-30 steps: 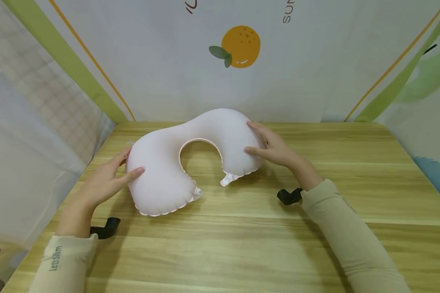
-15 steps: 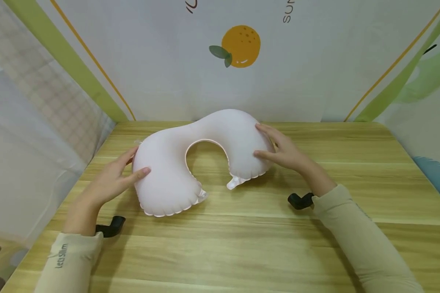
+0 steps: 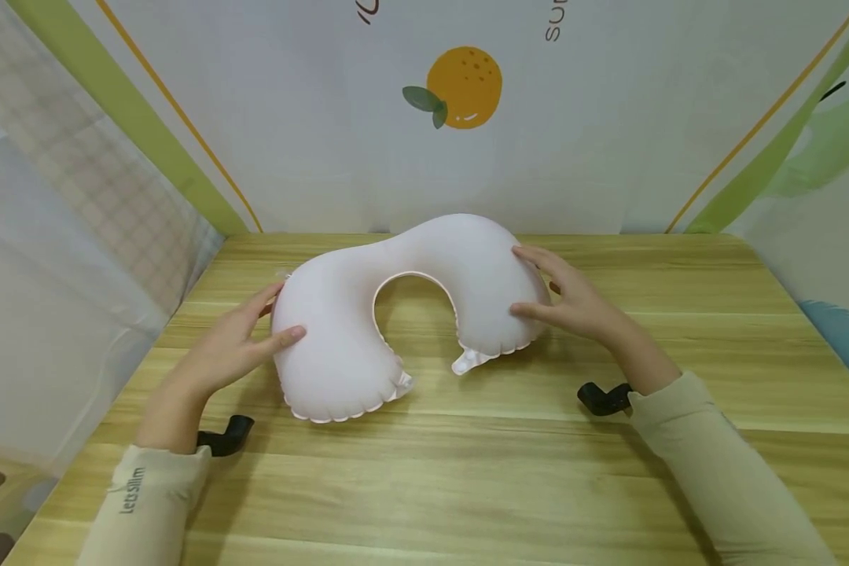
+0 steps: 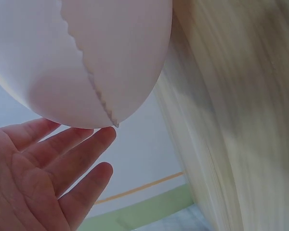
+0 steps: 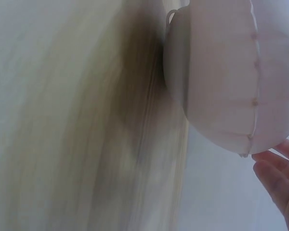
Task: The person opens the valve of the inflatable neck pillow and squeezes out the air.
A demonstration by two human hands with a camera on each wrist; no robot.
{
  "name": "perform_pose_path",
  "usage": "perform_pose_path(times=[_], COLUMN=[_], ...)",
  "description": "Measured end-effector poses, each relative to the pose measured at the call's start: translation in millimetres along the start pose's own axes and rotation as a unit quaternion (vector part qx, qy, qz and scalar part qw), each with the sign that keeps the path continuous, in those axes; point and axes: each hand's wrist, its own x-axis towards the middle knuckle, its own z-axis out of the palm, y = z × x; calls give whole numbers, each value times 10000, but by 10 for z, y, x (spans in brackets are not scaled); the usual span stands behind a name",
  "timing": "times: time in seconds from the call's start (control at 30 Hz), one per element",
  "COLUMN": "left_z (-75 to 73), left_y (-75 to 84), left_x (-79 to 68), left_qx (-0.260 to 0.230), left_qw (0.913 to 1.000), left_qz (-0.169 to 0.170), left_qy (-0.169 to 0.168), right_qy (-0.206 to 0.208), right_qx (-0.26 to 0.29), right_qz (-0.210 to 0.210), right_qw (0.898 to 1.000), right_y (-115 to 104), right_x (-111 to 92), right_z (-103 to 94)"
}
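A pale pink, inflated U-shaped neck pillow (image 3: 325, 330) lies over the table, its opening toward the front and a small tab at the end of each arm. My left hand (image 3: 229, 350) rests against its left side, thumb on the upper face. In the left wrist view, the fingers (image 4: 86, 151) extend nearly straight, with tips at the pillow's scalloped seam (image 4: 94, 82). On the opposite side my right hand (image 3: 573, 299) touches the right arm, with thumb and index finger spread over it. The right wrist view shows fingertips (image 5: 274, 178) right at the pillow's seamed edge.
The wood-grain table (image 3: 467, 487) runs back to a white curtain (image 3: 311, 141) printed with an orange (image 3: 464, 88). Black angled pieces (image 3: 228, 436) show beside both wrists, by the sleeve cuffs. Another curtain (image 3: 85, 236) hangs at the left.
Both hands and the neck pillow have shifted together to the right and slightly toward the front. The way the hands touch it looks the same.
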Motion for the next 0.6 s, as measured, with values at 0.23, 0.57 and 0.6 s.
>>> perform_pose_path(times=[0.23, 0.57, 0.6], left_z=[39, 91, 97], left_y=[45, 110, 118], left_x=[27, 57, 57], left_qx=[-29, -134, -126], left_qw=[9999, 9997, 9996], left_qz=[112, 197, 208], left_qy=[-48, -106, -110], right_qy=[-24, 127, 138], right_qx=[15, -80, -89], right_qz=[-10, -12, -34], right_qw=[10000, 9999, 9999], right_y=[10, 29, 30], right_x=[-117, -334, -359], right_z=[-71, -142, -153])
